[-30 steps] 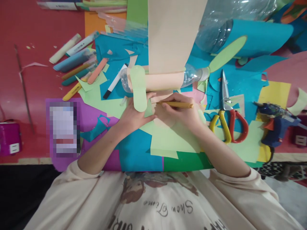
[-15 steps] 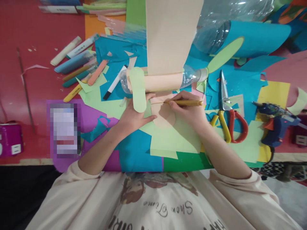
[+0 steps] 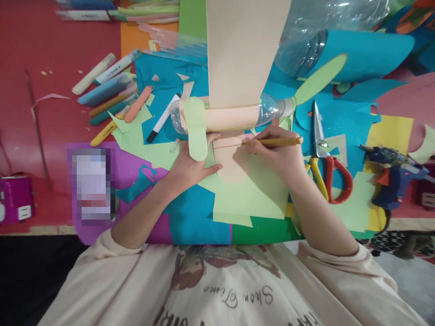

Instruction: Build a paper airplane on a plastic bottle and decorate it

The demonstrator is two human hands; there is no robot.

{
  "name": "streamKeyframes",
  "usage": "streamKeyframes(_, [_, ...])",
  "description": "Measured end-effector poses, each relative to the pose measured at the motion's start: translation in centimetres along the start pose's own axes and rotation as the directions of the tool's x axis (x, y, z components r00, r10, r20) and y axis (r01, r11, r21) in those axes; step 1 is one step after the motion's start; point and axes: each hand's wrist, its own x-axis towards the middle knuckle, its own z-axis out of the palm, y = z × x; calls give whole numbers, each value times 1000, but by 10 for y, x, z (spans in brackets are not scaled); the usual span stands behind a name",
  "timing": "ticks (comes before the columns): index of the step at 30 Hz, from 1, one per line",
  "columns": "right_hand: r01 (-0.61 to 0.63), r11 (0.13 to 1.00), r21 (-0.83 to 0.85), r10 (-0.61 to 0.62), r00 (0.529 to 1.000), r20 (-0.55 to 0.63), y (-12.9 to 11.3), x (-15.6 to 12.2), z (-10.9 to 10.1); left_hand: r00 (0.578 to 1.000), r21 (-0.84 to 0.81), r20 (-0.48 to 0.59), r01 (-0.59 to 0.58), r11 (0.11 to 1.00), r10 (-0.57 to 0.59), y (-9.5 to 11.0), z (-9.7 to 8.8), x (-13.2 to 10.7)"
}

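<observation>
My right hand [image 3: 278, 151] is closed around a mustard-yellow marker [image 3: 278, 141], its tip on a peach paper piece [image 3: 231, 160]. A thin line runs across that paper from its left edge to the tip. At the paper's left side rests my left hand [image 3: 190, 167], thumb and forefinger spread, its other fingers partly hidden under a rounded green paper strip [image 3: 197, 140]. This strip is attached to a clear plastic bottle [image 3: 270, 110] lying on its side, wrapped in peach paper. A long peach panel [image 3: 244, 50] extends away from the bottle, and a green paper blade [image 3: 321, 79] projects at its cap.
Scissors [image 3: 335, 179] with red and yellow handles lie to the right, beside a blue glue gun [image 3: 396, 179]. Several markers [image 3: 108, 90] are grouped at the left, above a blurred phone [image 3: 91, 183]. Another bottle wrapped in blue paper [image 3: 367, 54] lies at the back right.
My right hand and the marker have moved to the right, and the line on the peach paper has grown longer. My left hand has stayed in place.
</observation>
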Motion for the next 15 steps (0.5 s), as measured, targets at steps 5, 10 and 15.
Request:
streamKeyframes(5, [7, 1000, -5, -7, 1000, 5, 0, 0, 1, 1000, -3, 13, 4, 1000, -4, 1, -1, 1])
streamKeyframes(10, [62, 996, 67, -60, 998, -27, -1, -1, -5, 1000, -11, 17, 26, 1000, -26, 2, -1, 0])
streamKeyframes(15, [51, 980, 190, -43, 998, -45, -2, -9, -16, 996, -4, 48, 70, 998, -69, 3, -2, 1])
